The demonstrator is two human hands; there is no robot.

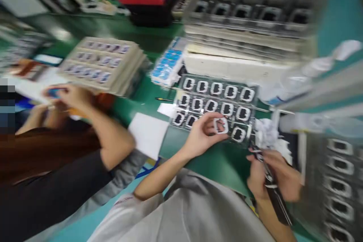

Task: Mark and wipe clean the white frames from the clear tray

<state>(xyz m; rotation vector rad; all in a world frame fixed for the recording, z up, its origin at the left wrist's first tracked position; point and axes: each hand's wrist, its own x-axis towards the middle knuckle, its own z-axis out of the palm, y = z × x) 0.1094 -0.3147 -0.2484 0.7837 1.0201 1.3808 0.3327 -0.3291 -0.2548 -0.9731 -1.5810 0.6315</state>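
A small white square frame [221, 125] with a dark open middle is pinched between the thumb and fingers of my left hand [202, 134]. That hand hovers at the front edge of a clear tray [202, 94], where similar white frames sit in rows. My right hand [273, 176], to the right of the tray, is closed around a black pen-like tool [272, 189]. The tool's tip points up and left toward the tray's corner; blur hides its exact kind. Crumpled white tissue [266, 132] lies just beyond my right hand.
Stacked trays [249, 19] rise behind my work, with another tray [340, 181] at right. Clear bottles [314, 123] lie or stand at right. A co-worker's hands [70, 98] work at left, near a beige tray stack [104, 64]. White paper [149, 132] lies between us.
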